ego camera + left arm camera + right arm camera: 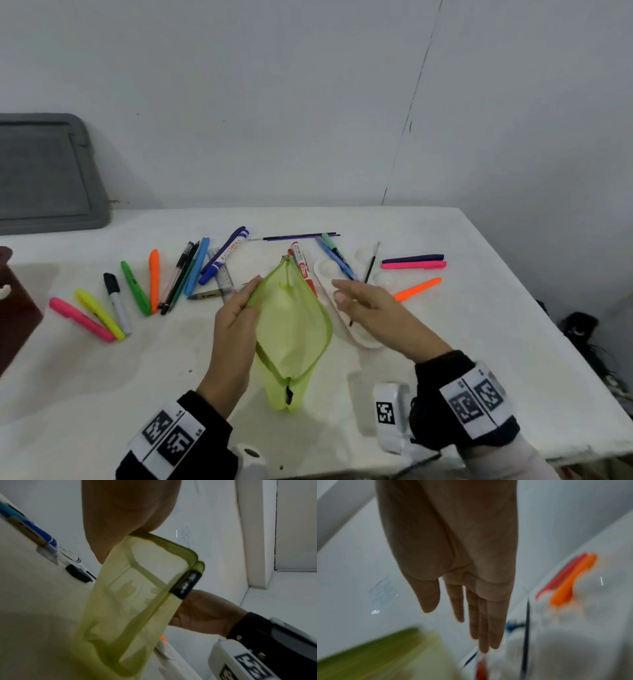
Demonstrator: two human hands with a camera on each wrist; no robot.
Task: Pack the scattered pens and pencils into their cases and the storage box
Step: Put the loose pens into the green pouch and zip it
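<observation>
A lime-green mesh pencil case (pixel 293 329) stands unzipped in the middle of the table, its mouth spread wide. My left hand (pixel 239 305) pinches its left rim; the left wrist view shows the case (pixel 137 595) hanging from that hand's fingers. My right hand (pixel 352 294) hovers open just right of the case, fingers straight, holding nothing; the right wrist view shows the same flat hand (pixel 471 615). Pens and markers lie scattered behind: a pink highlighter (pixel 80 318), a green marker (pixel 135 287), a blue marker (pixel 224 255), a red marker (pixel 303 267) and an orange highlighter (pixel 418 289).
A white paint palette (pixel 342 308) with a thin brush (pixel 371 262) lies under my right hand. A clear ruler (pixel 222 270) sits among the pens. A grey lid (pixel 44 174) leans at the back left and a dark brown box (pixel 13 308) stands at the left edge.
</observation>
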